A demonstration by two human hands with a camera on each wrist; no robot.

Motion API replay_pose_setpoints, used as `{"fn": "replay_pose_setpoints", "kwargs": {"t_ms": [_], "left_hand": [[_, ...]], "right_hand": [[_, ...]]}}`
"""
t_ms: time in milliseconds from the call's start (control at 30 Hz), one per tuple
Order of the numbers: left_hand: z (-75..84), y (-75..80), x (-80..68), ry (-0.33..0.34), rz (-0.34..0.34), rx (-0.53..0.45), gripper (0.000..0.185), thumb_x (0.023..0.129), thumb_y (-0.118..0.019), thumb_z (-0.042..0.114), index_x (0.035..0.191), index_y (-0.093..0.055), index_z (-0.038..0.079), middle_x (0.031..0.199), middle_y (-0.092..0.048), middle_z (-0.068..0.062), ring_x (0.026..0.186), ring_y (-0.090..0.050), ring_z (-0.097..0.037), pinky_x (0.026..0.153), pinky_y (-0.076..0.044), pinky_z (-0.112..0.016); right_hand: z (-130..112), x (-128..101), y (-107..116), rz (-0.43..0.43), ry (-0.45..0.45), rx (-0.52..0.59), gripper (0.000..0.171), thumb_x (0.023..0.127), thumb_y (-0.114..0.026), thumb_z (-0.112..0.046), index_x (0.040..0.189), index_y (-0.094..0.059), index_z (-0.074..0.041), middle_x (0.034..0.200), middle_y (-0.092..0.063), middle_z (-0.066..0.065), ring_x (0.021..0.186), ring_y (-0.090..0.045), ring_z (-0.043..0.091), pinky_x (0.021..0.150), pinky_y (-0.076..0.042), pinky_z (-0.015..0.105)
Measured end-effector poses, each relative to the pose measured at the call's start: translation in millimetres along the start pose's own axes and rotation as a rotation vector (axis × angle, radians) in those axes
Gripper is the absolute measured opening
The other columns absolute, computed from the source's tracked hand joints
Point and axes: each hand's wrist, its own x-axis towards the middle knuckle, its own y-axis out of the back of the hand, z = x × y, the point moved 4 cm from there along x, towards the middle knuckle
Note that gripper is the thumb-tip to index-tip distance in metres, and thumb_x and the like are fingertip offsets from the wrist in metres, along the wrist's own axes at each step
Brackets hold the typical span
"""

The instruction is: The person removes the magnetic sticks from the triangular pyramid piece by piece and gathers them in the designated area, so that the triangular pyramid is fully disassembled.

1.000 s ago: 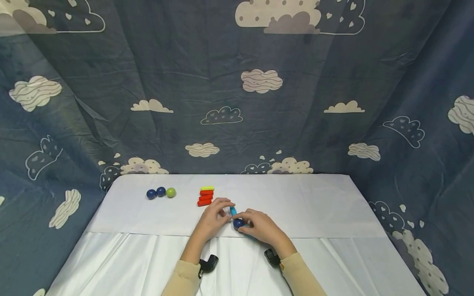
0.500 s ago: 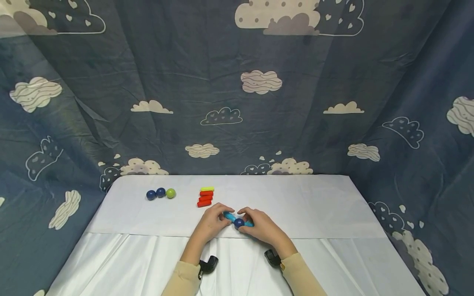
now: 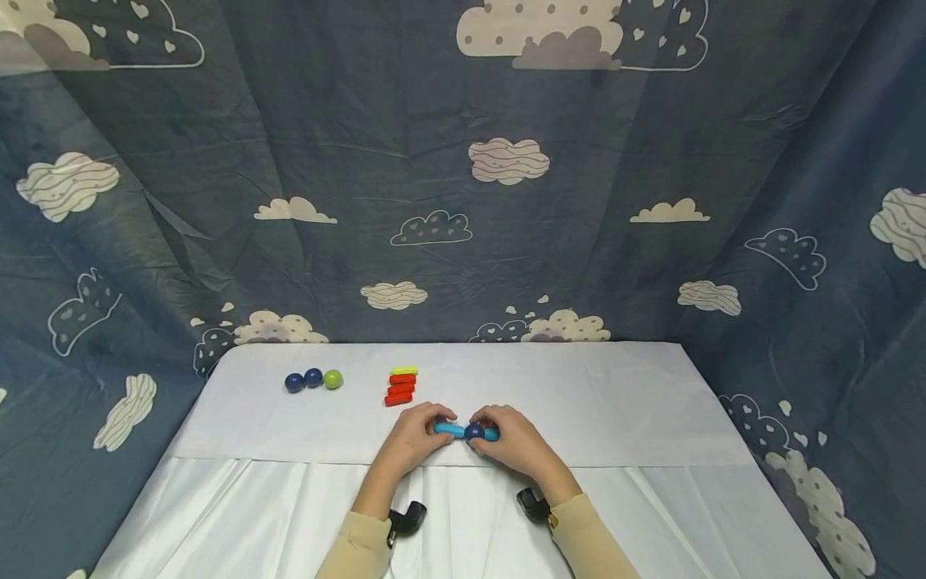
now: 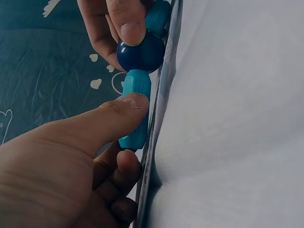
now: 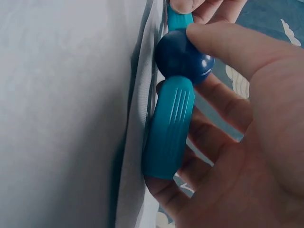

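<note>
A dark blue ball (image 3: 474, 432) sits between two light-blue ribbed sticks, end to end in a nearly straight line. My left hand (image 3: 414, 434) pinches the left light-blue stick (image 4: 137, 83), its thumb across the stick in the left wrist view. My right hand (image 3: 517, 441) grips the ball, thumb on its surface. From the ball's other side the right light-blue stick (image 5: 170, 128) runs along under the right palm, near the curled fingers. Both sticks appear to touch the ball.
Farther back on the white-covered table (image 3: 615, 402) lie several red sticks (image 3: 400, 389) and a yellow-green stick (image 3: 403, 371) in a stack-like row. To their left are two dark blue balls (image 3: 304, 379) and a green ball (image 3: 333, 379). A cloud-patterned curtain (image 3: 434, 265) surrounds the table.
The left light-blue stick has swung from pointing away from me to lying crosswise, now in line with the ball and right stick. The left hand has shifted slightly toward me.
</note>
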Motion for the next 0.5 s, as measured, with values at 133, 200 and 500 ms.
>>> {"fn": "replay_pose_setpoints", "kwargs": {"t_ms": [133, 200, 500], "left_hand": [[-1.0, -0.3, -0.3, 0.014, -0.015, -0.009, 0.019, 0.092, -0.082, 0.015, 0.11, -0.078, 0.018, 0.08, -0.058, 0.005, 0.072, -0.05, -0.009, 0.066, -0.042, -0.023], [-1.9, -0.6, -0.5, 0.027, -0.023, -0.016, 0.017, 0.092, -0.082, 0.015, 0.109, -0.078, 0.019, 0.08, -0.058, 0.005, 0.072, -0.051, -0.009, 0.066, -0.042, -0.023], [-3.3, -0.4, -3.3, 0.04, -0.055, -0.078, 0.015, 0.096, -0.079, 0.018, 0.11, -0.079, 0.019, 0.078, -0.059, 0.005, 0.073, -0.052, -0.01, 0.066, -0.043, -0.023]], "right_hand": [[4.9, 1.7, -0.2, 0.027, -0.031, -0.011, 0.029, 0.091, -0.084, -0.027, 0.117, -0.075, -0.017, 0.103, -0.072, -0.004, 0.098, -0.062, 0.013, 0.092, -0.055, 0.043], [6.5, 2.4, -0.5, 0.034, -0.037, -0.016, 0.029, 0.09, -0.084, -0.027, 0.117, -0.075, -0.018, 0.102, -0.072, -0.004, 0.097, -0.061, 0.013, 0.092, -0.056, 0.043], [7.4, 1.6, 0.2, 0.047, -0.062, 0.003, 0.032, 0.089, -0.086, -0.025, 0.117, -0.074, -0.017, 0.107, -0.073, -0.001, 0.103, -0.064, 0.017, 0.096, -0.057, 0.048]]}}
